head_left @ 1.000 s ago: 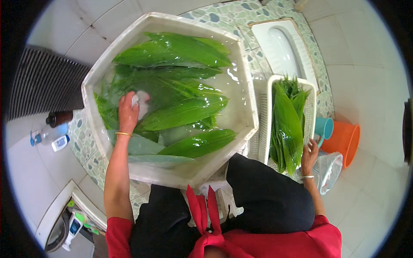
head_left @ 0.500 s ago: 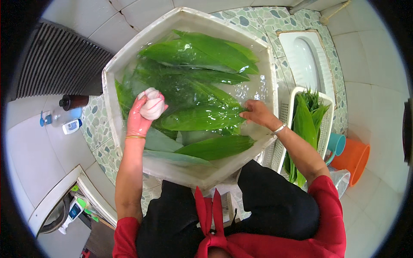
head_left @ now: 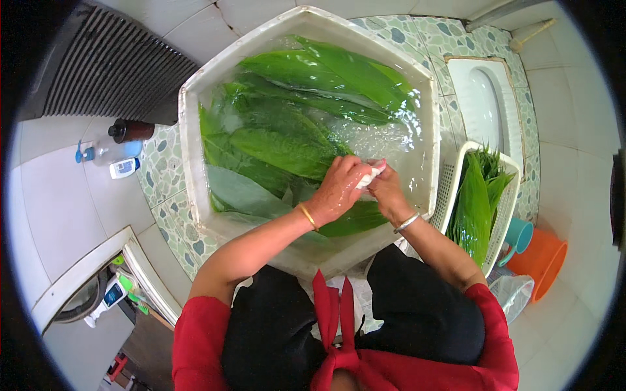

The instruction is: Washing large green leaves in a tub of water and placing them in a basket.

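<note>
A wet white cloth with pink edges (head_left: pixel 370 176) is bunched up in my left hand (head_left: pixel 338 189), which is closed around it. Right against the cloth, my right hand (head_left: pixel 390 190) has its fingers pinched together at the end of a long green leaf (head_left: pixel 283 151); the cloth and fingers hide that end. The leaf stretches leftward from under my hands, its surface wet. Several more broad leaves (head_left: pixel 313 78) lie in the water of a large white tub (head_left: pixel 427 130). A paler leaf (head_left: pixel 244 192) floats near the left side, and another dark green leaf (head_left: pixel 355 220) lies below my hands.
To the right stands a white perforated basket (head_left: pixel 447 202) with upright leaves (head_left: pixel 476 215). Behind it are a teal cup (head_left: pixel 518 234), an orange bucket (head_left: pixel 544 260) and a squat toilet (head_left: pixel 482 101). Bottles (head_left: pixel 124 168) and a black ridged panel (head_left: pixel 117 65) are at left.
My left hand has moved right with the cloth, from the tub's left side to meet my right hand. The view has shifted slightly, and the water at right is more stirred.
</note>
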{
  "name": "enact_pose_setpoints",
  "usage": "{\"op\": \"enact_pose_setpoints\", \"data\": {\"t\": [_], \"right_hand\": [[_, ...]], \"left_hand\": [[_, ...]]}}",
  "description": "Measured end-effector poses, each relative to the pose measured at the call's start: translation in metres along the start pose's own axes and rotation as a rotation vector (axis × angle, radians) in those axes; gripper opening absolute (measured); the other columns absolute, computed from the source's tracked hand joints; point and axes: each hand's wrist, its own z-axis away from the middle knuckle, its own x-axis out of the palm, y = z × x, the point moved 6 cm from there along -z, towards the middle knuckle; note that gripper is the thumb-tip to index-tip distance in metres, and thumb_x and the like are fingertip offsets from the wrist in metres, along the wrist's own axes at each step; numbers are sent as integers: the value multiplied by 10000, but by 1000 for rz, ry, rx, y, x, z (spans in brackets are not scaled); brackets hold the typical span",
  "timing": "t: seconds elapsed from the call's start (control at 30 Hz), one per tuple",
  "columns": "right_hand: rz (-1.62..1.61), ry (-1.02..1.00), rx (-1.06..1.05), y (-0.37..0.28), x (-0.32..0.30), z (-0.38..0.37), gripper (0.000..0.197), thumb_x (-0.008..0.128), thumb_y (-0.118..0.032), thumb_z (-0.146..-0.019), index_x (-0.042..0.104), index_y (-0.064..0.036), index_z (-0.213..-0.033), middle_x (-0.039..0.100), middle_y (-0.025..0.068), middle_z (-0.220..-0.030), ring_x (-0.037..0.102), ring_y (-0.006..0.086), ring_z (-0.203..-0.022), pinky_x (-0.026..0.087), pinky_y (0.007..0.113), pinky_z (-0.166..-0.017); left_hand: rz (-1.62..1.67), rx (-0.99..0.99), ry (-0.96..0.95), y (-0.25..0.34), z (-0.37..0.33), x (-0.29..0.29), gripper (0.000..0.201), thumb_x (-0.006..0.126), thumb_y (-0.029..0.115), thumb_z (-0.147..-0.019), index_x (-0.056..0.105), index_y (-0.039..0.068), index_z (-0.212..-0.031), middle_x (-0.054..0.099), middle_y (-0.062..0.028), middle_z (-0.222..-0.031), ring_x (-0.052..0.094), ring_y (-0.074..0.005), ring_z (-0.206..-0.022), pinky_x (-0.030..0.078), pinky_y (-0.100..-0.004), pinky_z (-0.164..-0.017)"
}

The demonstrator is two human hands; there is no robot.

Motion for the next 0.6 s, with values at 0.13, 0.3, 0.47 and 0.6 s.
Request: {"op": "enact_pose_setpoints", "data": {"t": [0.13,0.3,0.47,0.6], "right_hand": [[14,115,88,-6,-18,11,359,598,17,-801,457,21,-1131,582,103,-913,603,174,-779,539,269,-654],[111,57,46,-28,-30,21,295,629,-37,-803,513,-7,-1072,578,64,-856,609,157,-726,534,271,-671],[148,38,43,-41,-38,36,232,630,-53,-809,547,-14,-1022,583,30,-770,612,139,-665,510,235,-604],[144,76,2,-65,-48,43,211,608,-54,-820,571,-11,-1024,595,14,-732,571,91,-577,411,181,-476]], "left_hand": [[-455,-84,-76,-39,5,1,354,659,85,-687,544,117,-1020,483,-98,-971,461,-303,-918,370,-455,-785],[-639,-228,-71,-109,9,-38,354,660,162,-697,557,146,-1036,499,-86,-993,448,-309,-966,365,-461,-757],[-838,-333,98,-133,8,-81,336,627,76,-707,557,127,-1032,510,-107,-1044,444,-341,-996,373,-475,-757],[-757,-547,48,-161,14,-105,342,601,59,-729,551,111,-1063,539,-125,-1035,492,-333,-957,395,-467,-794]]}}
